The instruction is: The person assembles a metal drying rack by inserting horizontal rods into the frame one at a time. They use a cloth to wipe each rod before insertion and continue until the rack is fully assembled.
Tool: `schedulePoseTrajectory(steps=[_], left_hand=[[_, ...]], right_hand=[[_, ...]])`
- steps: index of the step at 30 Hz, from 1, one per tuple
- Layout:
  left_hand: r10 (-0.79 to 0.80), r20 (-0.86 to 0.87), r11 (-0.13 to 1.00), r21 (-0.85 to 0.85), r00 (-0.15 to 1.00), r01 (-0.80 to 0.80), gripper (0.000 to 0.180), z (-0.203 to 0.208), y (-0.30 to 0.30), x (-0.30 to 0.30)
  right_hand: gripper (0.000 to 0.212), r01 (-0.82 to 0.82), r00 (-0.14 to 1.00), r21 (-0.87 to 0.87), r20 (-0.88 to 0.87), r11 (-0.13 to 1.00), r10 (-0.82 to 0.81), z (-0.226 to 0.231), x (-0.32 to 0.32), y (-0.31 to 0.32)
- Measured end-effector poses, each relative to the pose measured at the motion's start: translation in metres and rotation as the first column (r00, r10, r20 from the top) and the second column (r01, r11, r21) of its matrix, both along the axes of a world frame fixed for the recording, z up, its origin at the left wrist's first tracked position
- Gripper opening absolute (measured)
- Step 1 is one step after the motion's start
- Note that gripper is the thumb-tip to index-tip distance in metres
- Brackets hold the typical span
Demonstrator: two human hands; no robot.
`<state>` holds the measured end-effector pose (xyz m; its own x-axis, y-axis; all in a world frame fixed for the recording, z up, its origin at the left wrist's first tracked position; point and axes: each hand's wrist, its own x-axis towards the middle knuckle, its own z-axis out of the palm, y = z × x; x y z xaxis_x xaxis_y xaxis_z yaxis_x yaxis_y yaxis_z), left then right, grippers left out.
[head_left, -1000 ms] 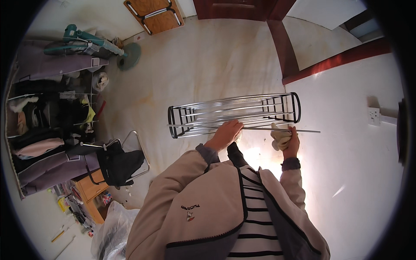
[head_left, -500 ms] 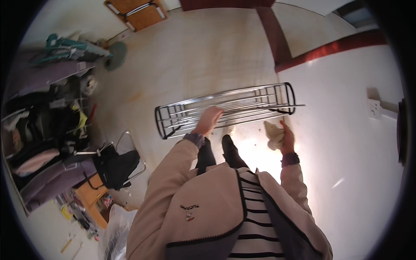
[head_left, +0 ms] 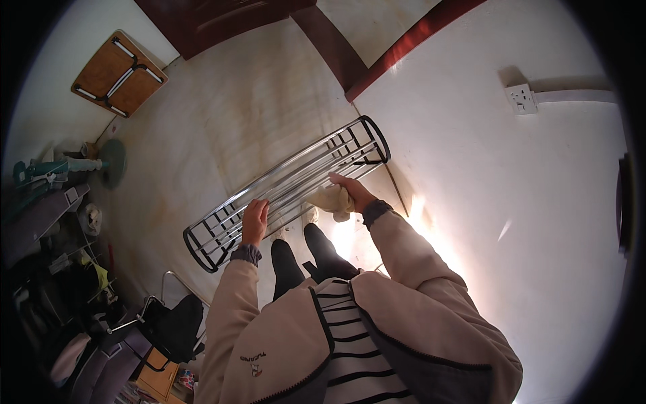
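A shiny metal rack, made of long parallel bars with black-edged ends, slants across in front of me. Its right end is farther away than its left. My left hand is closed around bars in the rack's left part, fingertips over the near side. A bunched cream cloth hangs from my right hand, whose fingers are closed at the rack's near bars, right of the middle. Exactly how much of the cloth touches the bars is hidden.
A folded wooden-topped table leans on the far left wall, near a teal fan. Cluttered shelving and a black folding chair stand at left. The white right wall carries a socket. A dark red door is beyond.
My right hand has brought the cloth from beside the rack to its near bars. The rack now slants more steeply, and the whole view has turned toward the right.
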<state>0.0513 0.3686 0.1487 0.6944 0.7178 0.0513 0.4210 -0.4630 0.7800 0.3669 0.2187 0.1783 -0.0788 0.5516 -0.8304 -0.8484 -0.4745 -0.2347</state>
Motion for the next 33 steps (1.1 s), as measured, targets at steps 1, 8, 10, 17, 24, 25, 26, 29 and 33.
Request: schedulePoseTrajectory(steps=[1,8,10,17,24,25,26,29,33], left_hand=[[0.001,-0.018,1.0,-0.012,1.0,-0.002,0.013,-0.002,0.0,0.0],[0.003,-0.048,0.999,-0.034,0.999,-0.005,0.014,-0.017,0.006,0.009],[-0.003,-0.042,1.0,-0.024,0.999,0.002,0.014,-0.024,0.008,0.013],[-0.031,-0.018,1.0,0.003,0.999,0.031,0.014,-0.047,0.015,0.025],[-0.03,-0.031,1.0,-0.005,0.999,0.029,0.014,-0.054,0.016,0.031],[-0.027,-0.033,1.0,-0.015,0.999,0.027,0.014,-0.054,0.015,0.032],[-0.019,-0.046,0.999,-0.027,0.999,0.017,0.013,-0.055,0.015,0.033],[0.009,-0.032,1.0,-0.008,0.999,-0.009,0.012,-0.056,0.013,0.036],[0.031,-0.122,0.999,-0.009,0.992,-0.033,0.016,-0.051,0.011,0.039]], right_hand=[[0.024,-0.026,0.999,-0.032,0.028,0.999,0.027,-0.003,0.001,0.003],[0.023,-0.005,0.999,0.035,-0.035,0.999,0.006,-0.01,0.004,0.017],[0.023,0.024,0.998,-0.017,0.052,1.0,-0.023,-0.009,0.002,0.018],[0.028,-0.003,0.998,-0.095,0.059,0.995,0.009,-0.007,-0.001,0.009],[0.038,0.018,0.999,-0.08,0.048,0.997,-0.014,-0.02,-0.006,0.0],[0.052,0.019,0.999,-0.073,0.052,0.997,-0.015,-0.02,-0.006,-0.001],[0.052,0.016,0.999,-0.086,0.04,0.996,-0.013,-0.02,-0.006,-0.002],[0.051,-0.004,1.0,-0.113,0.012,0.994,0.005,-0.015,-0.006,-0.002],[0.04,-0.055,0.997,-0.126,-0.054,0.99,0.049,0.0,-0.009,0.003]])
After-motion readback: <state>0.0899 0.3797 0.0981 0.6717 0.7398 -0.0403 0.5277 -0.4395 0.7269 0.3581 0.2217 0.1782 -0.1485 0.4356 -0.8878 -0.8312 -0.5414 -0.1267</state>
